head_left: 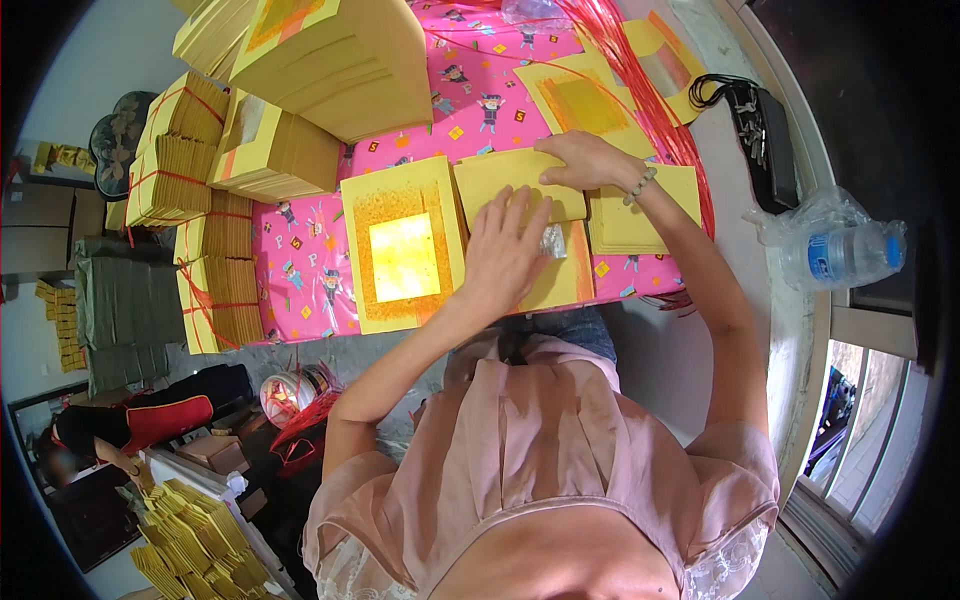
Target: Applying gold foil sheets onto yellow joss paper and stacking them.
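Note:
A yellow joss paper sheet (515, 175) lies in front of me on the pink table, its far part folded over toward me. Below the fold, a patch of silver foil (553, 241) and an orange band show. My left hand (505, 245) rests flat on the fold, fingers spread. Over the fold's far right corner, my right hand (585, 160) is stretched out, thumb and fingers apart. To the left lies a joss paper sheet with a bright foil square (405, 258). A pile of plain yellow paper (645, 215) sits beneath my right forearm.
Yellow paper stacks (340, 75) and red-tied bundles (215, 300) line the table's left side. Red strings (655, 85) trail along its right edge. Beyond are a black case with keys (762, 145) and a plastic bottle (850, 257). Another person (95, 430) works at lower left.

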Demonstrator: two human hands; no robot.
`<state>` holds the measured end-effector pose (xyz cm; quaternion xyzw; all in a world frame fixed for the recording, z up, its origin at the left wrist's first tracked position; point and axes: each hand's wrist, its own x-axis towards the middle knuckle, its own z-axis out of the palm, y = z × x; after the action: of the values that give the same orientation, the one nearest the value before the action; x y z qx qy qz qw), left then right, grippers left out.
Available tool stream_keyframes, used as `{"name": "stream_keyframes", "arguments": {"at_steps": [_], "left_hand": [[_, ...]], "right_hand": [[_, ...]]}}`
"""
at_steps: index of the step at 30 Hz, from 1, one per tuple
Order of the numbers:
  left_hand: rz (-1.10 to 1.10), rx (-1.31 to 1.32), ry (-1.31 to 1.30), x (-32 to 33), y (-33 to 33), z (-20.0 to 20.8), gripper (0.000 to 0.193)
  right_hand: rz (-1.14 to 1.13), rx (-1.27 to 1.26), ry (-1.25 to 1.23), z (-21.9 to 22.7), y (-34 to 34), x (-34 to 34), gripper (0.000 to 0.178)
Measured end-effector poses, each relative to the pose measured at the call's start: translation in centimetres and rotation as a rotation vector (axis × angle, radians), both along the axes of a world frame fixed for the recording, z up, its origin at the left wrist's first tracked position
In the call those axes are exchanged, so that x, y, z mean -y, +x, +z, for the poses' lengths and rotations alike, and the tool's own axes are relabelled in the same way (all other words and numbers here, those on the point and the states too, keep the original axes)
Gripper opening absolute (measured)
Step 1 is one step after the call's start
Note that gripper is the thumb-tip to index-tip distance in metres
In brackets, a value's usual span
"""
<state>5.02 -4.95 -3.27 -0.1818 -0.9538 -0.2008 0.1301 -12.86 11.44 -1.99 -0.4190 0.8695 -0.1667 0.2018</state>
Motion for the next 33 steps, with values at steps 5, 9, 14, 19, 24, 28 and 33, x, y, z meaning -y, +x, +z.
{"name": "stream_keyframes", "arguments": {"at_steps": [5, 9, 14, 19, 24, 28, 33], "left_hand": [[-0.008, 0.130, -0.164, 0.2, -0.2, -2.7, 0.095], [-0.005, 0.120, -0.168, 0.3, -0.9, -4.2, 0.096], [0.036, 0.115, -0.186, 0.2, -1.2, -5.1, 0.095], [0.045, 0.124, -0.163, 0.1, -1.5, -5.4, 0.096], [0.050, 0.141, -0.142, 0.0, -1.6, -5.4, 0.096], [0.041, 0.156, -0.147, 0.1, -1.7, -5.5, 0.094], [0.043, 0.175, -0.124, 0.1, -1.7, -5.6, 0.094]], "right_hand": [[-0.037, 0.051, 0.048, -1.0, -1.5, 0.8, 0.055], [-0.050, 0.001, 0.075, -2.1, -2.3, 1.1, 0.053], [-0.061, -0.058, 0.114, -2.0, -1.9, 2.5, 0.048], [-0.046, -0.011, 0.014, -3.2, -1.3, 3.8, 0.045], [-0.013, 0.026, 0.000, -4.0, -1.5, 4.3, 0.045], [-0.015, 0.032, -0.033, -3.9, -1.4, 4.2, 0.044], [-0.028, 0.040, -0.040, -3.5, -1.0, 4.2, 0.043]]}}
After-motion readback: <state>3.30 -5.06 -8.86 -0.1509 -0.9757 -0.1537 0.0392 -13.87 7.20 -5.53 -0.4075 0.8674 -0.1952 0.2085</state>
